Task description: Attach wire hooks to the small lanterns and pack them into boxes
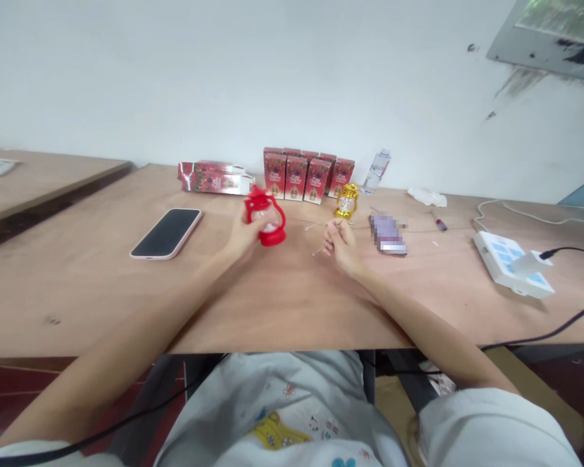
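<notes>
My left hand (pixel 244 232) is closed around a small red lantern (pixel 272 237) with a clear middle, held upright above the table. To its right, my right hand (pixel 339 241) is closed in a pinch on a thin string (pixel 314 227), whose ends stick out to the left. The string's exact kind is hard to make out. Just behind my right hand stands a gold lantern (pixel 346 201) of the same shape.
Several red printed boxes (pixel 296 178) stand by the wall; opened ones (pixel 217 181) lie left. A phone (pixel 166 233) lies left, a purple packet (pixel 388 233) right. A white power strip (pixel 501 256) with plug and black cable is far right. Crumpled tissue (pixel 427 196) lies behind.
</notes>
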Demonstrator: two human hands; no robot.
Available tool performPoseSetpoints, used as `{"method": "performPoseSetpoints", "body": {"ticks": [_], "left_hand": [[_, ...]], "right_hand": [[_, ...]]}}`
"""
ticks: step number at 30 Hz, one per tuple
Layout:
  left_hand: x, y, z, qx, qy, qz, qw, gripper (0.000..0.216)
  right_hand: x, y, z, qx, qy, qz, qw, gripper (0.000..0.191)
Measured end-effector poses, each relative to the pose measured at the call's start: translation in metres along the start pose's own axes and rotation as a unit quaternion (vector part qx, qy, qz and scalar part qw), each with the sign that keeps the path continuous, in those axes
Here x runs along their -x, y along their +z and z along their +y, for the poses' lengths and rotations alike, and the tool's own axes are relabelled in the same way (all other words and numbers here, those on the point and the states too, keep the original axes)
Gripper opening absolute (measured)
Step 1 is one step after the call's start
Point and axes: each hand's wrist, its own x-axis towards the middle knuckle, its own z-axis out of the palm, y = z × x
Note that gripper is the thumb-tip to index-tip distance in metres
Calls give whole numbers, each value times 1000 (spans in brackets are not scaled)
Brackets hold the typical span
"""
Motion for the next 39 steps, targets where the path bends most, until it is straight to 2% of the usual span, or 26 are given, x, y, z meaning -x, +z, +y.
{"method": "performPoseSetpoints", "body": {"ticks": [4,8,20,29,35,39], "left_hand": [[15,9,-7,-161,19,-108,981,55],[26,14,-5,-208,49,-184,959,51],[34,16,1,-276,65,-244,927,46],[34,16,2,-258,61,-270,926,48],[34,16,9,-225,47,-349,908,43],[36,17,15,-257,43,-387,885,37]], "right_hand": [[-6,-2,-3,-69,27,15,997,33],[-6,-3,-5,-93,32,9,995,34],[-6,-1,-6,-110,22,21,993,37],[-7,-2,-1,-81,6,6,997,39],[-7,-5,-1,-58,25,-62,996,43],[-3,-4,-12,-3,-9,-95,995,40]]}}
